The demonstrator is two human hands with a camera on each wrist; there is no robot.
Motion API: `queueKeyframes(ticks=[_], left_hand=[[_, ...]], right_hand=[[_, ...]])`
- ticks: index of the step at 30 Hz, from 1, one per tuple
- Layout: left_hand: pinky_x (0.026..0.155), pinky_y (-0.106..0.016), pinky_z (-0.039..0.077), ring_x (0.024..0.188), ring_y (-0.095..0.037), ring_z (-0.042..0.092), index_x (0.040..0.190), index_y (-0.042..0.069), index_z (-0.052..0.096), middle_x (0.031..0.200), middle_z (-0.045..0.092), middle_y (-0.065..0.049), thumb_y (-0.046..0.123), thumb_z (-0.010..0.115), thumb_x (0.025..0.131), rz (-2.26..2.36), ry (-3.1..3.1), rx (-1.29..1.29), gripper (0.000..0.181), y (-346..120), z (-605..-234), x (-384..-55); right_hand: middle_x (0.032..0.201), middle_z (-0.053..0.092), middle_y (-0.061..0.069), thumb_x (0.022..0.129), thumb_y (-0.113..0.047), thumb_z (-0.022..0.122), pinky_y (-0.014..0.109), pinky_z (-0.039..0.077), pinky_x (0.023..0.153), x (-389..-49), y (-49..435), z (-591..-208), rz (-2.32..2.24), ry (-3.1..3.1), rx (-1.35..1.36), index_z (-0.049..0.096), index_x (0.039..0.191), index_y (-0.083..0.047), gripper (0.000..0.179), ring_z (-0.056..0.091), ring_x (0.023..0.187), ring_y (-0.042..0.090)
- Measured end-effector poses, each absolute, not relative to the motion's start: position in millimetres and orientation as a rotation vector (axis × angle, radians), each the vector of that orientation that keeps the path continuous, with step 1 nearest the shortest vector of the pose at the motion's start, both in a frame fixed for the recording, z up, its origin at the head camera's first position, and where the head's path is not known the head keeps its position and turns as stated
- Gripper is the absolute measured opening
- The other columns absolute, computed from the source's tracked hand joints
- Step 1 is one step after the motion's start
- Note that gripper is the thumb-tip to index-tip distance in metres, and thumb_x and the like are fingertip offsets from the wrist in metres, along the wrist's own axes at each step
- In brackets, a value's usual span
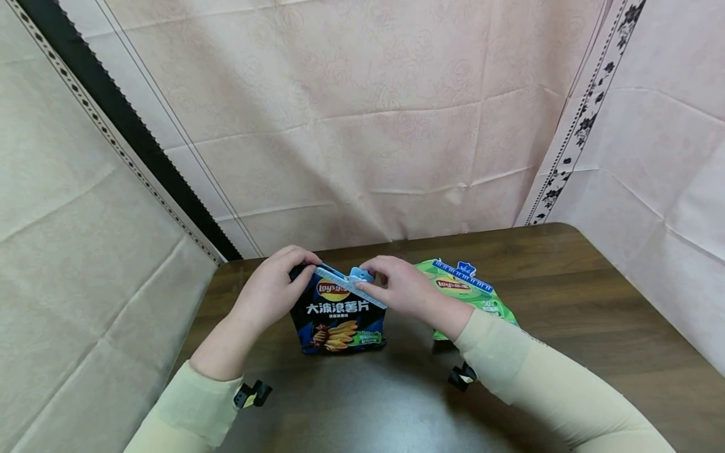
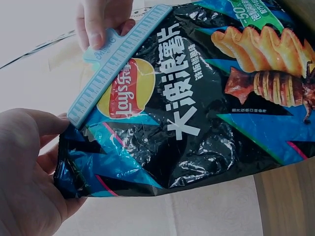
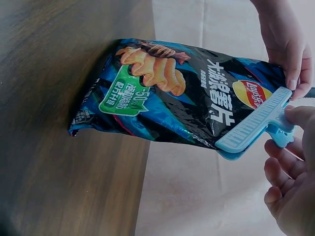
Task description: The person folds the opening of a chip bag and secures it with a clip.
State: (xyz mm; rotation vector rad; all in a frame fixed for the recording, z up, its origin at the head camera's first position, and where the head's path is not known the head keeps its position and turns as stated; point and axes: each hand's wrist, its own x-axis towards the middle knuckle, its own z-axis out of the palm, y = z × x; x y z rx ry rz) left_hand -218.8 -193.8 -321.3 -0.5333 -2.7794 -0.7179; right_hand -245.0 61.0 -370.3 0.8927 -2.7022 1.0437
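A black and blue bag of Lay's potato chips [image 1: 340, 324] stands upright on the table. A light blue bag clip [image 1: 369, 298] lies slanted across its top, as the left wrist view also shows. My left hand [image 1: 274, 286] pinches the bag's upper left corner between thumb and fingers, beside the clip's end. With thumb and fingertips, my right hand [image 1: 404, 289] pinches the handle of the clip. In the right wrist view the clip's long bar [image 3: 256, 120] spans the bag's top edge, its handle under my thumb.
Behind my right forearm, a green Lay's bag [image 1: 472, 301] leans with a darker blue clip [image 1: 461, 275] along its top. The brown wooden table [image 1: 566, 327] meets pale cloth curtains [image 1: 362, 126] at the back and sides.
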Motion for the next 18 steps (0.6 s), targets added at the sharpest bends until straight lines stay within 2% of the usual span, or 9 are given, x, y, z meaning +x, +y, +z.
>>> queueKeyframes(ticks=[8, 14, 18], left_hand=[[0.093, -0.047, 0.049, 0.100, -0.018, 0.059, 0.108, 0.023, 0.068, 0.113, 0.062, 0.005, 0.026, 0.060, 0.101, -0.707, -2.767, -0.536, 0.011, -194.5, -322.1, -218.1], [0.092, -0.047, 0.050, 0.100, -0.019, 0.059, 0.108, 0.022, 0.067, 0.114, 0.062, 0.003, 0.026, 0.060, 0.101, -0.713, -2.757, -0.520, 0.012, -195.7, -322.9, -216.3], [0.091, -0.047, 0.049, 0.101, -0.019, 0.059, 0.110, 0.021, 0.067, 0.115, 0.062, 0.003, 0.025, 0.058, 0.101, -0.708, -2.750, -0.525, 0.013, -196.7, -324.8, -216.6]], right_hand=[[0.089, 0.060, -0.009, 0.096, -0.036, 0.066, 0.028, 0.049, 0.063, -242.6, 64.2, -382.4, 1.092, -2.753, 0.880, 0.064, 0.122, -0.016, 0.033, 0.054, 0.075, 0.010], [0.101, 0.062, -0.006, 0.096, -0.035, 0.066, 0.029, 0.050, 0.072, -235.5, 68.3, -395.7, 1.125, -2.827, 0.849, 0.057, 0.133, -0.012, 0.044, 0.055, 0.083, 0.010], [0.110, 0.062, -0.004, 0.096, -0.037, 0.066, 0.031, 0.050, 0.073, -229.7, 71.1, -407.9, 1.121, -2.876, 0.799, 0.053, 0.139, -0.014, 0.050, 0.055, 0.085, 0.010]])
